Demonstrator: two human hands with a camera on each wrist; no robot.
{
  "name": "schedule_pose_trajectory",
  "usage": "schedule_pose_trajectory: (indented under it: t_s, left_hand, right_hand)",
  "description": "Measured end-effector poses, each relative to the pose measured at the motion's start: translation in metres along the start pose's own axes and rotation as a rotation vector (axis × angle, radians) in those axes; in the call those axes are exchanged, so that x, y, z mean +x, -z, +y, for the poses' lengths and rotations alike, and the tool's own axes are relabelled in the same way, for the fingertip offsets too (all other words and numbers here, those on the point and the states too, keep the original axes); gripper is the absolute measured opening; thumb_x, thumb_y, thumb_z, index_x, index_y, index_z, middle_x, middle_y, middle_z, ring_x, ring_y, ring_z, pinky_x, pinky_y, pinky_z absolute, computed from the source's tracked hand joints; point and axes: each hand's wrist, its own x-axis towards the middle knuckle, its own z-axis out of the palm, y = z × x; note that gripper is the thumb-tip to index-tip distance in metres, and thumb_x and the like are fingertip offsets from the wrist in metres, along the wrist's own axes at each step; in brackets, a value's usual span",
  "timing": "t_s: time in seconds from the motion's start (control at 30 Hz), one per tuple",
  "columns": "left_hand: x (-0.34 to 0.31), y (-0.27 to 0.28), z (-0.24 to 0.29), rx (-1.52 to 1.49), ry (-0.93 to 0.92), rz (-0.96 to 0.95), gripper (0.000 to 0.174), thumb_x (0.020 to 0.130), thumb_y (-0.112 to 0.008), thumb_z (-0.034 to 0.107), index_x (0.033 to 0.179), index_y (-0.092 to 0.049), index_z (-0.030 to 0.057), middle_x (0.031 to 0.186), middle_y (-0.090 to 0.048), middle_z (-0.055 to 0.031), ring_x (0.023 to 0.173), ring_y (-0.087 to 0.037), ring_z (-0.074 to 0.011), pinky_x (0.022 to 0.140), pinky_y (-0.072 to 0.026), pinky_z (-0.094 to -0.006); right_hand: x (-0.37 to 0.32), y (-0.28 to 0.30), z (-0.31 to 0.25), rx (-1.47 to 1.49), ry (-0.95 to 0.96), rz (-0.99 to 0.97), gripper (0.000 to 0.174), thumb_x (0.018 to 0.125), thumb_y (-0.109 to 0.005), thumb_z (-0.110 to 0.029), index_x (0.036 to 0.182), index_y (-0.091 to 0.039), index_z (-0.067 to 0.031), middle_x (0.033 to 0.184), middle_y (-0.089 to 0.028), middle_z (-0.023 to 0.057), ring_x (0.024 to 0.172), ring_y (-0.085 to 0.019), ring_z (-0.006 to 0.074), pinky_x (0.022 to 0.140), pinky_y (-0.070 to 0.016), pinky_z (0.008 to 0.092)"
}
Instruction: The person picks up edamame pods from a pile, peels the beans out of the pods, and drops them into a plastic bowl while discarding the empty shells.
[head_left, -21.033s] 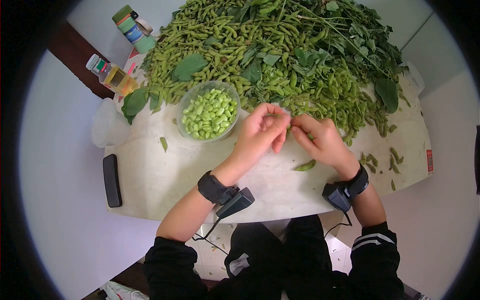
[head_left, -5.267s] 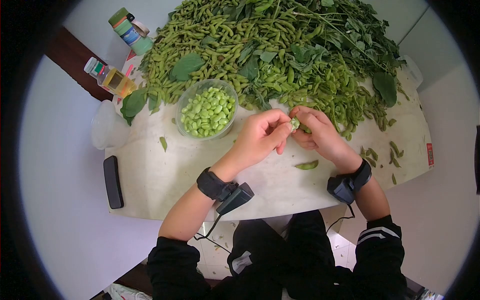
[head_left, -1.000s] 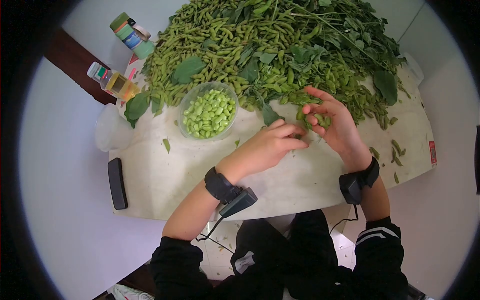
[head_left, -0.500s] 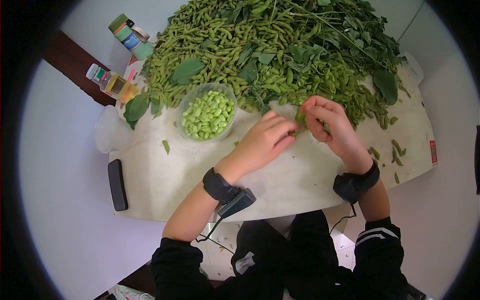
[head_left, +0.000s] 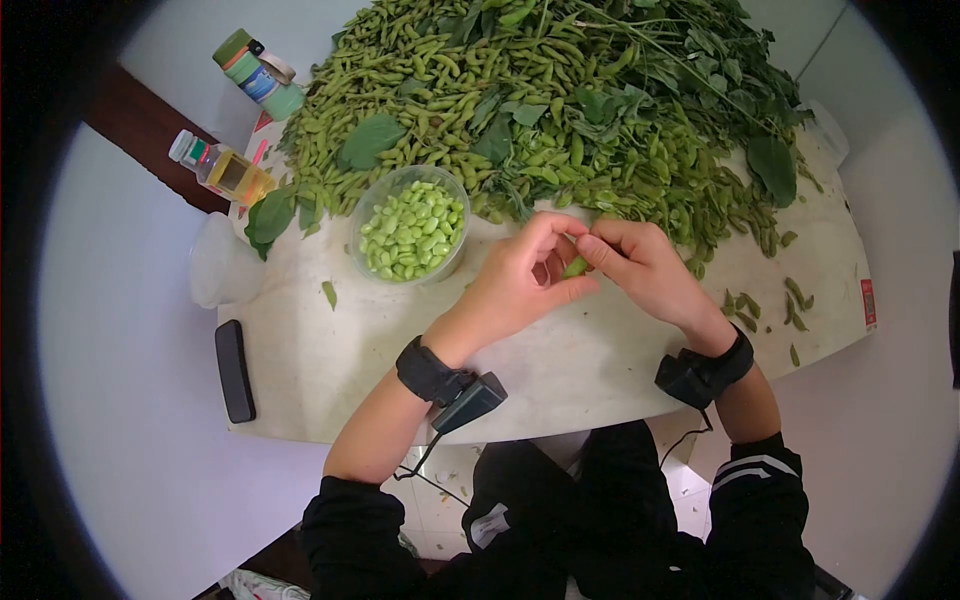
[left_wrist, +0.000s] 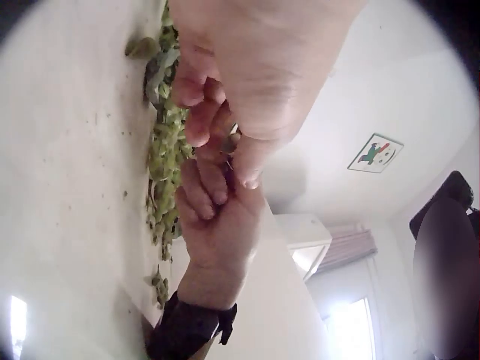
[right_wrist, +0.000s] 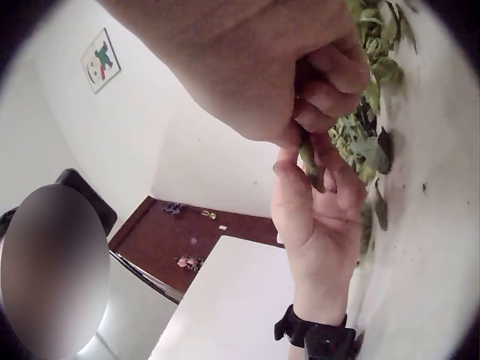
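Note:
Both hands meet over the near side of the table, to the right of a clear tub (head_left: 462,250) of shelled green beans (head_left: 415,232). Between them is a green soybean pod (head_left: 575,267). The right hand (head_left: 648,272) pinches one end of it with thumb and forefinger, its other fingers folded in. My left hand (head_left: 515,285) curves its fingers round the pod from the other side, thumb stretched below. In the right wrist view the pod (right_wrist: 311,169) juts from the right fingertips toward the left palm. The inside of the right palm is hidden.
A large heap of soybean pods (head_left: 440,110) with leafy stems covers the back. A green bottle (head_left: 262,80), an oil bottle (head_left: 225,172), an empty-looking plastic tub (head_left: 222,262) and a black phone (head_left: 235,370) line the left. Several loose pods (head_left: 795,300) lie at right.
The left hand has lifted from the tabletop and met the right hand at a pod. A second ago the right hand had spread fingers with pods in it. The pod lying near the hands earlier is gone.

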Motion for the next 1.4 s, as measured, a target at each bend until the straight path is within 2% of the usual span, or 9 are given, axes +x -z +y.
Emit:
schedule_pose_trajectory:
  t_s: [0.17, 0.27, 0.33, 0.43, 0.57, 0.87, 0.93, 1.03, 1.4]
  left_hand:
    - [-0.002, 0.001, -0.002, 0.221, -0.016, 0.093, 0.027, 0.074, -0.063, 0.0, 0.097, -0.049, -0.0005, 0.078, -0.058, -0.0046, 0.066, -0.054, -0.0062, 0.056, -0.0437, -0.0182]
    - [-0.001, 0.0, -0.003, 0.114, 0.009, 0.129, 0.019, 0.075, -0.06, -0.002, 0.092, -0.053, -0.001, 0.079, -0.061, -0.0065, 0.068, -0.059, -0.0096, 0.057, -0.0462, -0.0209]
    - [-0.001, 0.0, -0.004, 0.125, -0.076, 0.116, 0.017, 0.078, -0.058, 0.006, 0.092, -0.05, 0.0006, 0.075, -0.063, -0.0099, 0.066, -0.063, -0.0164, 0.057, -0.0471, -0.0262]
    - [-0.001, 0.002, 0.004, 0.231, -0.063, 0.066, 0.013, 0.08, -0.05, -0.003, 0.093, -0.051, -0.0018, 0.078, -0.063, -0.0101, 0.071, -0.063, -0.0154, 0.063, -0.0478, -0.0247]
    - [-0.002, 0.003, 0.009, 0.259, -0.041, 0.036, 0.013, 0.08, -0.046, -0.004, 0.092, -0.05, -0.0018, 0.077, -0.063, -0.0102, 0.073, -0.064, -0.0166, 0.065, -0.0475, -0.0244]
    - [-0.002, 0.003, 0.008, -0.056, 0.102, -0.043, 0.004, 0.083, -0.044, -0.001, 0.084, -0.047, -0.0033, 0.068, -0.061, -0.0108, 0.066, -0.064, -0.0195, 0.058, -0.0472, -0.0269]
    - [-0.002, 0.005, 0.007, -0.173, 0.216, -0.124, 0.008, 0.086, -0.041, 0.003, 0.087, -0.049, 0.0001, 0.074, -0.061, -0.006, 0.07, -0.062, -0.0145, 0.057, -0.043, -0.021]
    - [-0.002, 0.007, 0.009, -0.206, 0.3, -0.148, 0.009, 0.087, -0.043, 0.006, 0.088, -0.05, 0.0011, 0.074, -0.06, -0.0049, 0.068, -0.062, -0.0136, 0.054, -0.0404, -0.0194]
    - [-0.001, 0.019, 0.014, -0.398, 0.396, -0.333, 0.009, 0.085, -0.043, 0.006, 0.084, -0.051, 0.0012, 0.07, -0.059, -0.0071, 0.062, -0.062, -0.0158, 0.052, -0.041, -0.0205]
  right_hand:
    - [0.0, 0.004, -0.009, -0.106, -0.079, -0.027, 0.027, 0.082, -0.054, -0.021, 0.074, -0.058, 0.0041, 0.055, -0.047, 0.0073, 0.052, -0.041, 0.0095, 0.048, -0.0348, 0.0257]
    - [-0.001, -0.002, -0.004, 0.03, -0.002, 0.046, 0.026, 0.083, -0.055, -0.02, 0.071, -0.059, 0.0035, 0.054, -0.047, 0.0047, 0.051, -0.04, 0.0085, 0.047, -0.0342, 0.0247]
    - [-0.001, -0.003, -0.002, 0.081, 0.006, 0.05, 0.025, 0.083, -0.055, -0.019, 0.07, -0.06, 0.0026, 0.055, -0.05, 0.0034, 0.051, -0.041, 0.0074, 0.046, -0.0338, 0.0242]
    - [-0.002, -0.009, -0.001, 0.102, 0.038, 0.067, 0.025, 0.083, -0.055, -0.018, 0.069, -0.06, 0.0018, 0.055, -0.052, 0.002, 0.051, -0.041, 0.0058, 0.045, -0.0328, 0.0228]
    - [-0.001, -0.01, 0.002, 0.075, 0.022, 0.038, 0.026, 0.083, -0.055, -0.017, 0.065, -0.059, 0.0012, 0.053, -0.052, 0.0006, 0.049, -0.04, 0.0042, 0.043, -0.0306, 0.0219]
    - [-0.004, -0.01, -0.002, 0.209, 0.009, -0.045, 0.029, 0.084, -0.053, -0.016, 0.06, -0.055, -0.0009, 0.052, -0.053, -0.0014, 0.048, -0.036, 0.0021, 0.042, -0.0268, 0.0207]
    - [-0.004, -0.009, -0.004, 0.223, 0.037, -0.092, 0.029, 0.086, -0.052, -0.015, 0.061, -0.055, -0.0014, 0.054, -0.055, -0.0005, 0.048, -0.038, 0.0016, 0.043, -0.028, 0.0199]
    - [-0.004, -0.009, -0.005, 0.29, 0.025, -0.121, 0.028, 0.086, -0.051, -0.015, 0.062, -0.054, -0.0012, 0.055, -0.057, 0.0005, 0.049, -0.042, 0.0018, 0.043, -0.0294, 0.0195]
    - [-0.01, -0.009, -0.011, 0.261, 0.095, -0.166, 0.027, 0.086, -0.051, -0.015, 0.064, -0.054, -0.0001, 0.057, -0.057, 0.0014, 0.051, -0.044, 0.0026, 0.045, -0.0305, 0.0202]
